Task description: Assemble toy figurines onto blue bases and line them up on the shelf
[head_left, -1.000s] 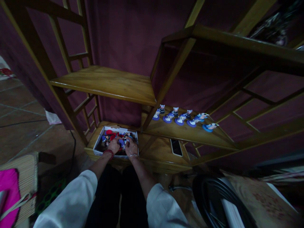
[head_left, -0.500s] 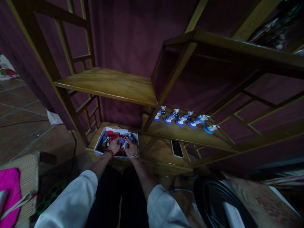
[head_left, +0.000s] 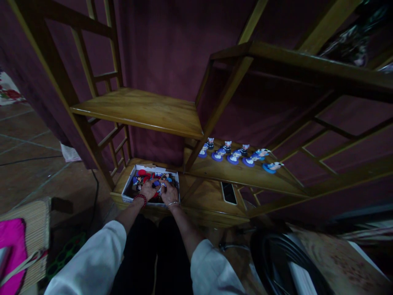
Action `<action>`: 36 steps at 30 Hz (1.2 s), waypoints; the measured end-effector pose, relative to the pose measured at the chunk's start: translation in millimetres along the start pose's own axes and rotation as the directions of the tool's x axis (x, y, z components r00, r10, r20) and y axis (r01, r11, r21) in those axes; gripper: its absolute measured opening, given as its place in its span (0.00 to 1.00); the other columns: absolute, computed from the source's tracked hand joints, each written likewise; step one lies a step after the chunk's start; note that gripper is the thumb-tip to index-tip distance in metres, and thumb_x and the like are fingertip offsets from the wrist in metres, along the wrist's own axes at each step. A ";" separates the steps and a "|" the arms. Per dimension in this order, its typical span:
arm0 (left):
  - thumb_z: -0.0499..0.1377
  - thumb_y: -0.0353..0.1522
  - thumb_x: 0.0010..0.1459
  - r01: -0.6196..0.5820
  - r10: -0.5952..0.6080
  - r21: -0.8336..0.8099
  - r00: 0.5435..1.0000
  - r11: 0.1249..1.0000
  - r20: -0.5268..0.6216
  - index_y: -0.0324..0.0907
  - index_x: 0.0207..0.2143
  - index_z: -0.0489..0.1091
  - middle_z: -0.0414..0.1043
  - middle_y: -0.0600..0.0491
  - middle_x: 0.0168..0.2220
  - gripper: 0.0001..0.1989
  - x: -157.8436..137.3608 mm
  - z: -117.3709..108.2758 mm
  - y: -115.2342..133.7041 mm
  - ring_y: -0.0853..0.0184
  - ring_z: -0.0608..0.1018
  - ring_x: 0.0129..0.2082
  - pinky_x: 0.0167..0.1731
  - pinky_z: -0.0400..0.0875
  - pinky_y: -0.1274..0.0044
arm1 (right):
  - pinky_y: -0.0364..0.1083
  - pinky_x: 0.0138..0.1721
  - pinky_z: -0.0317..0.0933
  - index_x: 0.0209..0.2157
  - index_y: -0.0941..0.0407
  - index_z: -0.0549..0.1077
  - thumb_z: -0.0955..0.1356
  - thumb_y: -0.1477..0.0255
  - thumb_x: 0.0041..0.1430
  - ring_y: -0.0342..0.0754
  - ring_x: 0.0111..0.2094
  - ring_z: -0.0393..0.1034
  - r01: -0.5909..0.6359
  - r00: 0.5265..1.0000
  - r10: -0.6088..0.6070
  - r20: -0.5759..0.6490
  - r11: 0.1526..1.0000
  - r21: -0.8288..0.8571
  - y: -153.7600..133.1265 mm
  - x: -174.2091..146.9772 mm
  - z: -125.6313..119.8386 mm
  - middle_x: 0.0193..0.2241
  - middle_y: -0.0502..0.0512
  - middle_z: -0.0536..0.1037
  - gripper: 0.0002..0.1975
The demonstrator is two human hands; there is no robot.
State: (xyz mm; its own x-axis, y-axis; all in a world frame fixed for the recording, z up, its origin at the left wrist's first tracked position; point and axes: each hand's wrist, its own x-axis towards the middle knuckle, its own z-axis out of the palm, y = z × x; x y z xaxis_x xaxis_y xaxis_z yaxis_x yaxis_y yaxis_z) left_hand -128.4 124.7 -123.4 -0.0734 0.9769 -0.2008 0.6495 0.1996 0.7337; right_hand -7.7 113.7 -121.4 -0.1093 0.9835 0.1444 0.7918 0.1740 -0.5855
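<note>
A white cardboard box (head_left: 126, 196) holds several small figurines in red, black, blue and purple. Both my hands reach into it. Between them is a figurine with a purple base (head_left: 157, 183), its fine detail too small to make out. My left hand (head_left: 148, 191), a red bead bracelet at its wrist, has its fingers closed on the base side. On the other side the fingers of my right hand (head_left: 170, 194), which wears a silver bangle, pinch the figurine's pale part.
Several figurines on purple and blue bases (head_left: 235, 157) stand on the wooden shelf (head_left: 215, 171) at right. Below lies a phone (head_left: 229, 193). An upper shelf board (head_left: 138, 107) hangs over the box. A dark tub (head_left: 284, 262) is at lower right, a woven-topped stool (head_left: 35, 229) at left.
The purple-based figurine has turned slightly between my fingers. My hands stay in the box, with only small finger movements.
</note>
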 end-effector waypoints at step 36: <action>0.49 0.18 0.51 0.159 -0.021 -0.974 0.987 0.161 0.158 0.37 0.39 0.66 0.70 0.50 0.36 0.15 -66.2 -10.5 28.7 0.71 0.73 0.36 0.44 0.69 0.71 | 0.42 0.32 0.64 0.39 0.54 0.70 0.60 0.68 0.51 0.43 0.29 0.68 -0.117 0.972 0.184 -0.146 0.919 0.376 -17.7 -17.0 -35.3 0.29 0.48 0.75 0.14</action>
State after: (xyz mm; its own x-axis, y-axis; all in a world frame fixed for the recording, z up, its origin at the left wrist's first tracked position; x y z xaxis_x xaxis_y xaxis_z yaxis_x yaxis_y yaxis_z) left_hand -112.8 66.5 -82.3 0.0334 0.9481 -0.3163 -0.6442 0.2623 0.7185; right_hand 1.4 92.1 -85.3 0.1268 0.9807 0.1490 0.5147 0.0634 -0.8550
